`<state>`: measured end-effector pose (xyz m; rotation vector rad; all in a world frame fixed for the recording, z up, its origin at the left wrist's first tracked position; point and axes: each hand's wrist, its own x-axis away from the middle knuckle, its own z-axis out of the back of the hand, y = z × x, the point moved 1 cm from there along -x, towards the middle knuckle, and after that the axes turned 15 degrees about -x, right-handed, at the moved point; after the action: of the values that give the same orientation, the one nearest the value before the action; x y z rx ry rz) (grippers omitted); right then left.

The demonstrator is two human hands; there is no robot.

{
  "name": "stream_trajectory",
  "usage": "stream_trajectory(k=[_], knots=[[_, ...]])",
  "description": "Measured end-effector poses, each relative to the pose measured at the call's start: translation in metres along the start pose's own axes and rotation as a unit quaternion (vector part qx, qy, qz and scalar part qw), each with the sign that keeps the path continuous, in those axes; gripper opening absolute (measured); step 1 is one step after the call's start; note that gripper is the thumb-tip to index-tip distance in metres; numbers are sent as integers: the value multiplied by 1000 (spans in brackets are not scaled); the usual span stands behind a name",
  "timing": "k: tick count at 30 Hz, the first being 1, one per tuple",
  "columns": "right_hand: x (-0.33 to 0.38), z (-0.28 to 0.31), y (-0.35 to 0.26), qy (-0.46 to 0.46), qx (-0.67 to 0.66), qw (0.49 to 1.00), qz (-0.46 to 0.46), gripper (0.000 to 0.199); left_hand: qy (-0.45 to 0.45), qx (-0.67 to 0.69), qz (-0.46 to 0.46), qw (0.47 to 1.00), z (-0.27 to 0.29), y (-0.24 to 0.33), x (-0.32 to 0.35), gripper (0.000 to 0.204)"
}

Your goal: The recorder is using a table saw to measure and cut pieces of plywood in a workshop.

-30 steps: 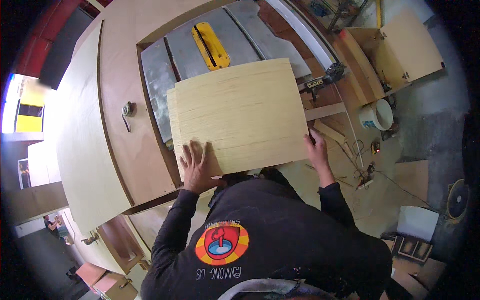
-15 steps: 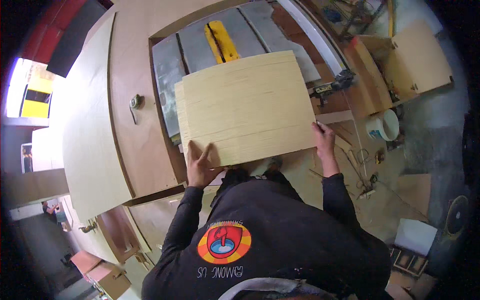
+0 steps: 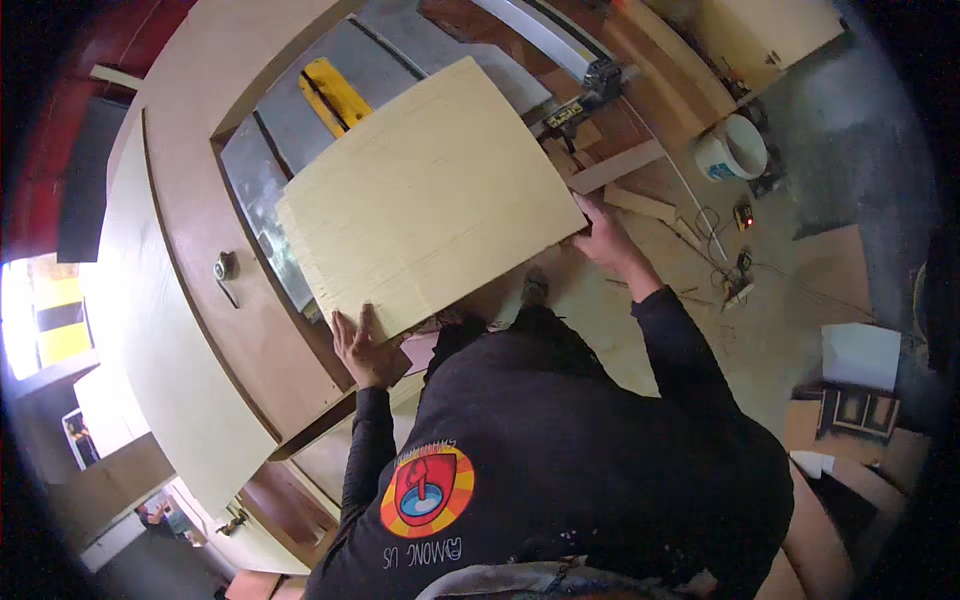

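I hold a pale plywood panel (image 3: 430,200) flat in front of my body, over the near part of a grey table saw (image 3: 290,130). A narrow offset strip along its left edge suggests a second sheet underneath. My left hand (image 3: 365,350) grips the near left corner, with fingers spread on top and the thumb at the near edge. At the near right corner, my right hand (image 3: 605,240) has its thumb above and its other fingers hidden below. The yellow insert (image 3: 335,95) of the saw shows just past the panel's far edge.
Left of the saw, a tape measure (image 3: 223,265) lies on a wooden bench, beside a large pale sheet (image 3: 170,320). A rail with a black clamp-like end (image 3: 602,78) runs along the right. Further right are a white bucket (image 3: 732,150), wood offcuts (image 3: 640,203) and cables on the floor.
The view has turned, so the saw and bench sit further left. The panel has swung anticlockwise, its right side now pointing further away. Both hands keep their hold on it.
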<state>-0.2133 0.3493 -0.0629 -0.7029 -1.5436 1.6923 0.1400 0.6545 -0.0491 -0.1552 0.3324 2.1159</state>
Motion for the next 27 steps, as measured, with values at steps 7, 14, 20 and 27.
stream_trajectory(k=[7,14,20,27], knots=[[-6,3,17,58,126,989,51,57,58,-56,-50,995,-10,-1,-17,82],[-12,3,29,93,128,984,85,52,66,-36,-46,996,-16,-3,-22,82],[-20,9,44,80,25,991,104,47,59,-45,-40,996,-20,3,-25,80],[-23,8,58,109,77,985,110,50,60,-13,-27,998,-22,-3,-23,81]])
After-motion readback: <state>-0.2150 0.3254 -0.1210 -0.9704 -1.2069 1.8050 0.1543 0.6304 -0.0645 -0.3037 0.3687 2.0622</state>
